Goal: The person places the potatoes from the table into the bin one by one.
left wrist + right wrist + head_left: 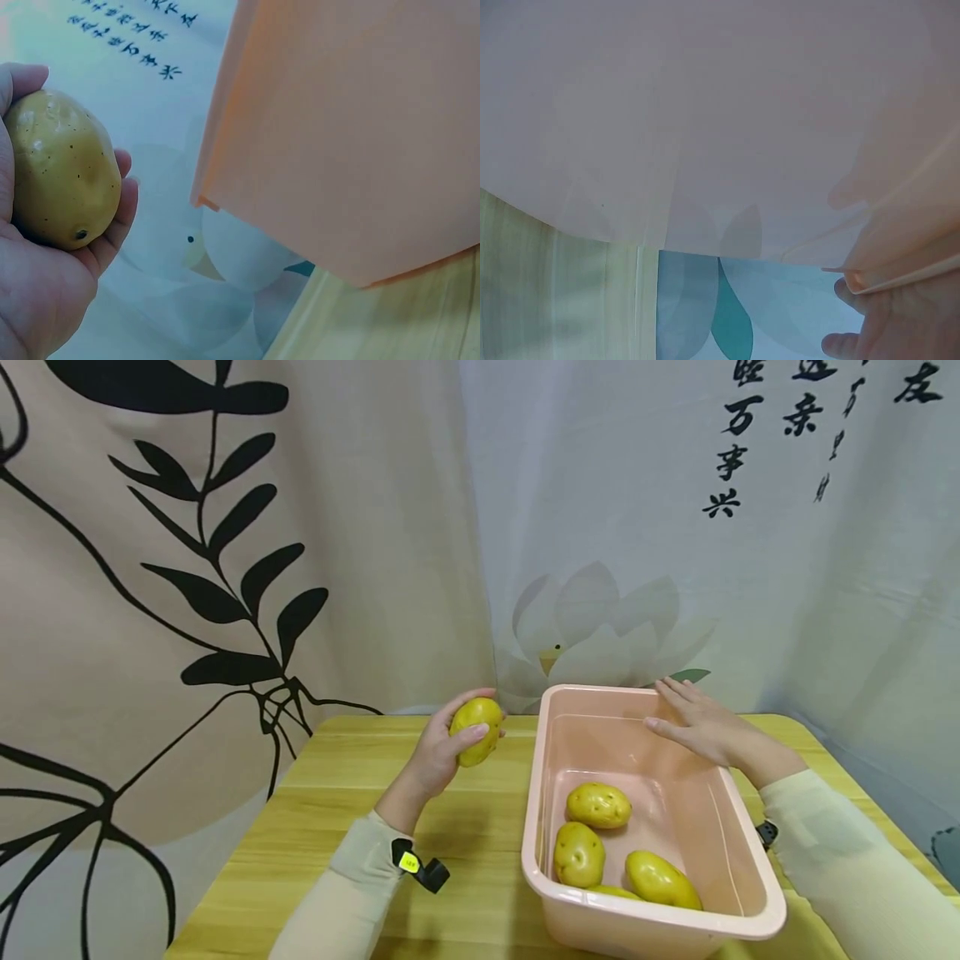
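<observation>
A yellow potato (477,732) with small dark specks sits in my left hand (437,752), which grips it with fingers and thumb above the table, left of a pink plastic basin (637,697). The left wrist view shows the same potato (66,171) resting against the palm. Several more potatoes lie inside the basin, among them one at the back (598,805), one at the left (579,855) and one at the front (663,880). Across the basin's far right rim rests my right hand (701,727), its fingers extended and the thumb over the inside.
The basin stands on a wooden table (337,810), toward its right side. Behind the table hangs a pale curtain (390,543) with black leaves, a lotus and written characters. A dark strap with a yellow tag (408,862) is on the left wrist.
</observation>
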The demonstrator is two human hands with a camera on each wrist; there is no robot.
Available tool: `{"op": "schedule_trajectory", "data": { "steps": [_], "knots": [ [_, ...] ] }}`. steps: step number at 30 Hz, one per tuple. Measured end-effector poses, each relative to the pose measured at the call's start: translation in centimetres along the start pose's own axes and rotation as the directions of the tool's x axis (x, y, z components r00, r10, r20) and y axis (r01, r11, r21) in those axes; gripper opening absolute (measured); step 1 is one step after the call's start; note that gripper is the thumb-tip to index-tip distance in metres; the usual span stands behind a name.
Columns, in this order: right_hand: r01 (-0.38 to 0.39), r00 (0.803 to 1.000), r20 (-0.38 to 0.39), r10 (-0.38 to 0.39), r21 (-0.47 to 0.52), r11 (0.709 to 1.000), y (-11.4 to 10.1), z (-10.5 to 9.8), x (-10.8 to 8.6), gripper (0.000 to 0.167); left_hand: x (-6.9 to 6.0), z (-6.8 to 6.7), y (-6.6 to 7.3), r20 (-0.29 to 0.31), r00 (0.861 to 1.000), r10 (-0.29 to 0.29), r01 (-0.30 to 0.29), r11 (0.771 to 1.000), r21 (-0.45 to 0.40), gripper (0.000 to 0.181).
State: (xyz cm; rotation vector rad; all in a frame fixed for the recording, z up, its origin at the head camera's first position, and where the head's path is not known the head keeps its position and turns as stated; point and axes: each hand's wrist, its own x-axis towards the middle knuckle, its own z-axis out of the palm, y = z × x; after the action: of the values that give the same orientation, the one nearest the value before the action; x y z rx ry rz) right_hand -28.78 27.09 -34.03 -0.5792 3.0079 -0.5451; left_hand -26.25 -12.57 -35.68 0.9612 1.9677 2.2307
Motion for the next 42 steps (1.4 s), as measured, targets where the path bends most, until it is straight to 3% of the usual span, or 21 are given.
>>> {"op": "schedule_trajectory", "data": {
  "steps": [16, 23, 34, 42],
  "knots": [
    [0.002, 1.0, -0.003, -0.002, 0.021, 1.0, -0.2, 0.0, -0.1, 0.085, 0.3, 1.2, 2.8, 0.028, 1.0, 0.0, -0.003, 0.993, 0.117, 0.047],
    [0.007, 1.0, -0.01, -0.007, 0.023, 1.0, -0.1, 0.1, -0.1, 0.085, 0.6, 2.2, 3.5, 0.024, 0.999, 0.034, -0.039, 0.969, 0.246, 0.05],
    [0.009, 1.0, -0.013, -0.009, 0.019, 1.0, -0.3, 0.1, -0.1, 0.085, 1.8, 3.8, 4.8, 0.075, 0.995, 0.067, -0.089, 0.937, 0.337, 0.047],
    [0.006, 1.0, -0.007, -0.006, 0.026, 1.0, -0.3, 0.1, -0.2, 0.086, 3.1, 5.3, 5.5, 0.146, 0.987, 0.061, -0.116, 0.906, 0.406, 0.052]
  ]
}}
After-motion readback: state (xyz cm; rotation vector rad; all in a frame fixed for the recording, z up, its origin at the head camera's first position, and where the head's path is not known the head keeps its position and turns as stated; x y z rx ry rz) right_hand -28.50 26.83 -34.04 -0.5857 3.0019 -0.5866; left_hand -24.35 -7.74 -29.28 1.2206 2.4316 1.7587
